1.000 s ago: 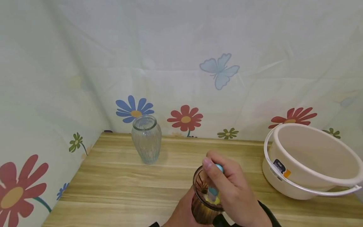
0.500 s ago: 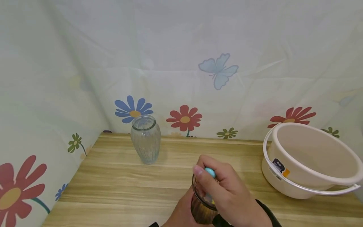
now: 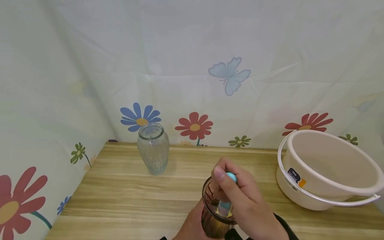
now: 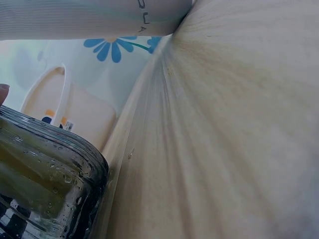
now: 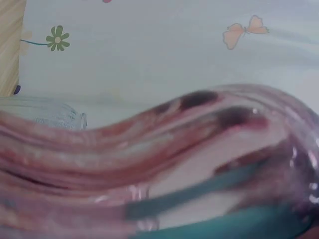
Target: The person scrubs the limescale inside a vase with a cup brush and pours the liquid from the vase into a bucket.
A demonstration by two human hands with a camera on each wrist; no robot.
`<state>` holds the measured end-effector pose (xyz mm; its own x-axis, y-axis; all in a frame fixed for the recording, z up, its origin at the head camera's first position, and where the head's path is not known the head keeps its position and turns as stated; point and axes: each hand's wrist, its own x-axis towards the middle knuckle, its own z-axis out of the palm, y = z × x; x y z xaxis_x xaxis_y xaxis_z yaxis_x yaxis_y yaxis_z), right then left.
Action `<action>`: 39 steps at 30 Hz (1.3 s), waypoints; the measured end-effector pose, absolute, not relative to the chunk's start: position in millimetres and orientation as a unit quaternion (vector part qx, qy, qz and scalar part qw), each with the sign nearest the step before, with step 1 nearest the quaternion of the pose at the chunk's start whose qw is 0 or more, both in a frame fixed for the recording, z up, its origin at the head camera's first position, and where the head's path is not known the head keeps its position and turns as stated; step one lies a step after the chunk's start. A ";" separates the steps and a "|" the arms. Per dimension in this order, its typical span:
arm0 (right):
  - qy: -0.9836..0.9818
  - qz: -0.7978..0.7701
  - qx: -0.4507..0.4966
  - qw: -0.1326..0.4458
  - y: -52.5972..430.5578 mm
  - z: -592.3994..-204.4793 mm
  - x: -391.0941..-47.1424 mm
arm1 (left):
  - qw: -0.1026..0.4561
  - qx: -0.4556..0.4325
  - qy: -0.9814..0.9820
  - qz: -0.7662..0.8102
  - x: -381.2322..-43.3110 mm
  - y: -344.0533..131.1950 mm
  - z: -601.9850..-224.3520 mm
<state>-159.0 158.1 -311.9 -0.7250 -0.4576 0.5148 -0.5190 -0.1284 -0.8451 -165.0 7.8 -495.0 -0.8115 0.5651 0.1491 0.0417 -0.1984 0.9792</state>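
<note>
My left hand (image 3: 191, 223) wraps round a brown, ribbed glass vase (image 3: 213, 226) near the front of the table. In the left wrist view, the thick glass base (image 4: 55, 174) is wet with drops. My right hand (image 3: 247, 203) grips the blue handle of a bottle brush (image 3: 224, 204) above the vase's mouth. The brush reaches down inside, its lower end yellowish and partly hidden by the rim. The right wrist view shows the brown vase (image 5: 99, 154) up close, with the teal handle (image 5: 239, 221) in the foreground.
A clear glass vase (image 3: 154, 151) stands upright at the back left of the wooden table (image 3: 126, 206). On the right is a beige bucket (image 3: 303, 198) with its white handle hanging down in front. A white ribbed object with letters (image 4: 99, 20) crosses the top of the left wrist view.
My right hand and the brush dipped down and to the left, then came back up and to the right. The left hand keeps the brown vase in nearly the same place.
</note>
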 end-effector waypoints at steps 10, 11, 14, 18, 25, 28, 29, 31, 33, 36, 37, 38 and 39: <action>-0.415 0.777 0.470 0.058 169.9 -323.7 -174.4 | 0.124 0.259 0.665 0.690 -170.8 3.8 -503.9; -0.399 0.782 0.475 0.064 170.6 -322.7 -173.3 | 0.124 0.254 0.671 0.686 -170.9 3.7 -504.5; -0.364 0.789 0.489 0.077 174.0 -318.8 -169.7 | 0.128 0.252 0.671 0.686 -169.8 4.5 -504.1; -0.344 0.783 0.509 0.096 177.2 -314.5 -168.1 | 0.122 0.260 0.666 0.688 -167.6 6.0 -501.5; -0.375 0.773 0.502 0.093 174.4 -314.5 -167.4 | 0.104 0.268 0.676 0.678 -169.1 5.5 -504.5; -0.435 0.762 0.473 0.081 172.1 -316.5 -166.4 | 0.118 0.262 0.663 0.692 -170.0 5.9 -504.3; -0.459 0.755 0.462 0.076 170.7 -316.9 -165.7 | 0.117 0.267 0.656 0.697 -170.4 6.2 -504.3; -0.517 0.734 0.437 0.064 167.1 -316.7 -163.5 | 0.125 0.272 0.639 0.709 -170.7 6.4 -504.3; -0.581 0.703 0.407 0.050 163.1 -315.8 -160.4 | 0.131 0.285 0.616 0.723 -171.3 6.8 -504.8; -0.645 0.662 0.381 0.023 157.5 -314.7 -158.1 | 0.124 0.310 0.599 0.728 -171.5 6.8 -505.7; -0.656 0.654 0.377 0.014 156.3 -314.7 -158.0 | 0.120 0.318 0.597 0.726 -171.7 6.8 -505.9; -0.661 0.649 0.377 0.003 155.2 -315.1 -158.4 | 0.116 0.319 0.602 0.723 -171.6 6.6 -506.1; -0.661 0.648 0.379 -0.007 154.4 -315.6 -158.7 | 0.113 0.320 0.606 0.719 -171.5 6.3 -506.3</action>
<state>-158.7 154.4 -315.6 -0.7129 -0.5095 0.4818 -0.4923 -0.1256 -0.8613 -171.5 6.3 -506.3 -0.7691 0.5512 0.3236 0.2260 -0.2391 0.9443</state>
